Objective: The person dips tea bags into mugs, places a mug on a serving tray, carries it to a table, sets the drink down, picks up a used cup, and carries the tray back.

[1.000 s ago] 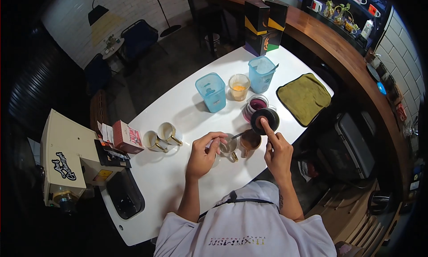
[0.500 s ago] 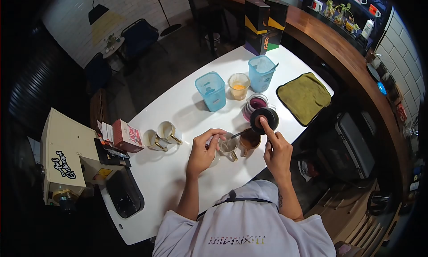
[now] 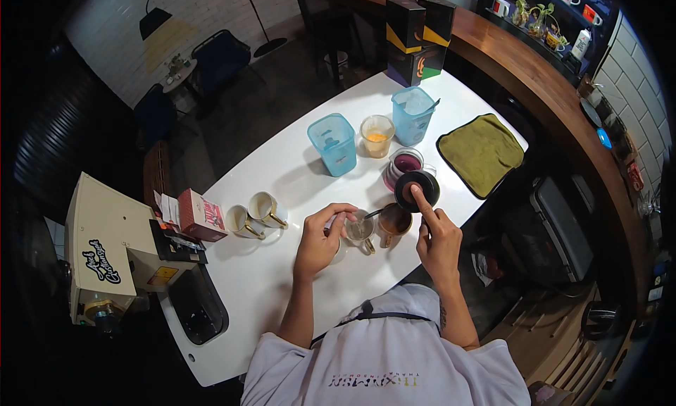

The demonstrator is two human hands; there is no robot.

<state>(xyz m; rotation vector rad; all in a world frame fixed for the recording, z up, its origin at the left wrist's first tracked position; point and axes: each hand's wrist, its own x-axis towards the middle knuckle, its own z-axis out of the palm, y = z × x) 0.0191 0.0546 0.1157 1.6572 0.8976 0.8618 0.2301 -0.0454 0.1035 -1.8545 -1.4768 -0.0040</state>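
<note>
My right hand [image 3: 440, 237] is closed around something mostly hidden, with the index finger pressed on a round black lid [image 3: 406, 195]. Just below the lid stands a cup with a brown inside [image 3: 396, 221]. A thin dark spout or stick [image 3: 373, 214] points left towards a pale cup with a gold handle [image 3: 361, 230]. My left hand [image 3: 322, 240] is pinched at that cup's left rim; whatever its fingers hold is hidden. Partly under this hand, another pale rim [image 3: 341, 252] shows. Beyond the lid is a glass server with purple-red liquid [image 3: 406, 162].
Two blue containers [image 3: 333, 144] [image 3: 413, 116] flank a clear cup with orange contents [image 3: 377, 135]. Two gold-handled mugs [image 3: 255, 214] stand left, near a red-and-white box [image 3: 202, 214] and a cream machine [image 3: 105, 244]. A green cloth [image 3: 481, 154] lies right; black boxes [image 3: 420, 41] are stacked behind.
</note>
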